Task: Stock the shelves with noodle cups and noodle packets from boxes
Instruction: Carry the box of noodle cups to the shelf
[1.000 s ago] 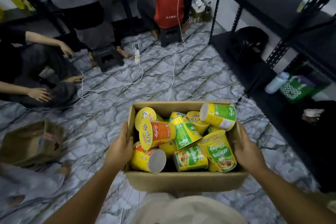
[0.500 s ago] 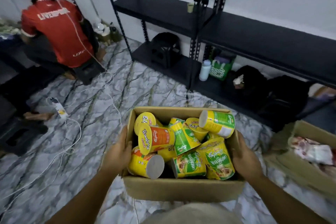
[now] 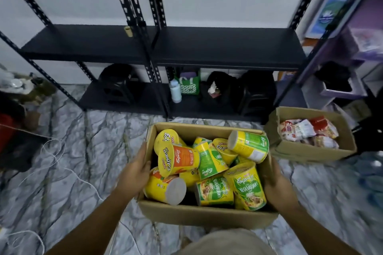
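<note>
I carry an open cardboard box (image 3: 205,216) in front of me above the floor. Several yellow, green and orange noodle cups (image 3: 209,166) lie jumbled inside it. My left hand (image 3: 134,174) grips the box's left wall and my right hand (image 3: 278,184) grips its right wall. A black metal shelf unit (image 3: 228,47) stands straight ahead, its middle boards bare. On the floor at the right sits a second cardboard box (image 3: 310,152) holding red and white noodle packets (image 3: 306,132).
The bottom shelf holds black stools (image 3: 117,86), a white bottle (image 3: 175,91), a green bag (image 3: 189,84) and dark bags. White cables (image 3: 56,159) trail over the marbled floor at the left. A purple rack (image 3: 356,51) stands at the right.
My view has swung right with the box held in both hands. The seated people have left the view; the shelf unit now faces me and the packet box sits fully in view.
</note>
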Demonstrator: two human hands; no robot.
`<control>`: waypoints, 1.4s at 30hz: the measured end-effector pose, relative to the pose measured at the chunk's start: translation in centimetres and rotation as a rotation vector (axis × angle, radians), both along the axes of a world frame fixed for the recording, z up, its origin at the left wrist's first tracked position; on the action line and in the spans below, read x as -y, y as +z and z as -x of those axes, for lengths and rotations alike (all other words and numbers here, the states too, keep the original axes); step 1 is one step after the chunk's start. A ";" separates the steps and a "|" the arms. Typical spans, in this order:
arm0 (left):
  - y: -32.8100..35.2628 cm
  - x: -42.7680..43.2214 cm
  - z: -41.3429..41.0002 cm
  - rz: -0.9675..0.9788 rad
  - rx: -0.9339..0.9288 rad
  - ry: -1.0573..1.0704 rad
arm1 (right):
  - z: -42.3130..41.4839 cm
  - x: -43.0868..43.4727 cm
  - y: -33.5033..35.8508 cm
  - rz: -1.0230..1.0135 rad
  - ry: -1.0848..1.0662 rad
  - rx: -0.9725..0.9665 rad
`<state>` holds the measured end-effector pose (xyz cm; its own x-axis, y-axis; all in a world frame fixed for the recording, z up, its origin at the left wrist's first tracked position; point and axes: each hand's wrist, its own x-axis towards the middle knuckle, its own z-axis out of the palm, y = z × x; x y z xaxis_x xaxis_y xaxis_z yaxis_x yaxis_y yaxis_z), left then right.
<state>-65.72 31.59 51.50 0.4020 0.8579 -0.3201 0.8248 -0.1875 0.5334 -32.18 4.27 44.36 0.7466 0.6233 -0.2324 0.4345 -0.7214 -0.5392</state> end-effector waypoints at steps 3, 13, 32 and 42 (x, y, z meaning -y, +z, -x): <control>0.5 -1.8 -3.3 0.018 0.005 -0.035 | -1.9 -0.8 0.8 0.002 -0.047 -0.007; -1.3 -7.6 -11.7 0.017 0.024 -0.019 | -9.3 -6.0 3.3 0.094 -0.090 -0.045; -13.1 -22.8 -24.5 0.295 -0.013 -0.024 | -20.6 -19.6 -4.5 0.381 -0.134 -0.115; -29.3 -24.1 -30.2 0.364 -0.097 0.102 | -28.4 -23.7 -22.3 0.438 -0.094 -0.219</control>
<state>-35.56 55.66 22.21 0.2733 0.7151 -0.6434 0.8791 0.0859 0.4688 -3.74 27.98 22.08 0.6991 0.3644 -0.6152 0.2674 -0.9312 -0.2477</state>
